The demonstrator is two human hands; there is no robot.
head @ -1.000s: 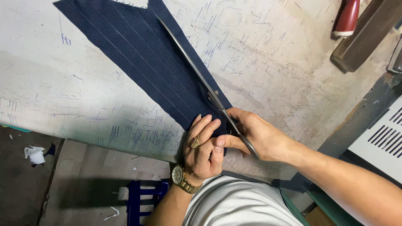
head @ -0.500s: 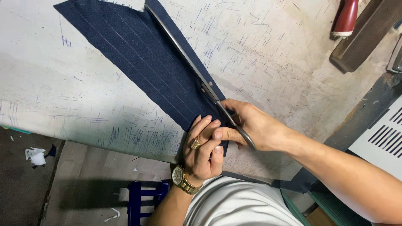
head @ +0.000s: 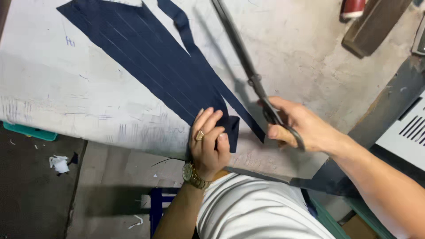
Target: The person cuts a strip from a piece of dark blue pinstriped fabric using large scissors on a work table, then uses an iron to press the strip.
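A long piece of navy pinstriped cloth [head: 146, 57] lies diagonally on a worn white worktable [head: 53, 88]. A narrow cut strip [head: 208, 71] runs along its right edge, separated from the main piece. My left hand [head: 207, 141], with a ring and a gold wristwatch, presses flat on the near end of the cloth at the table edge. My right hand [head: 301, 126] grips the handles of long dark tailor's scissors [head: 245, 62], blades together, lifted off to the right of the cloth and pointing away from me.
A red-handled tool [head: 352, 9] and a wooden block [head: 376, 22] lie at the far right of the table. A white slatted panel [head: 405, 132] sits at the right. Below the table edge are a concrete floor, a blue stool frame [head: 155, 206] and a paper scrap [head: 59, 163].
The scissors have left the cloth and swung right and up. A narrow strip now lies cut free along the cloth's right edge. My left hand stays pressing the near end.
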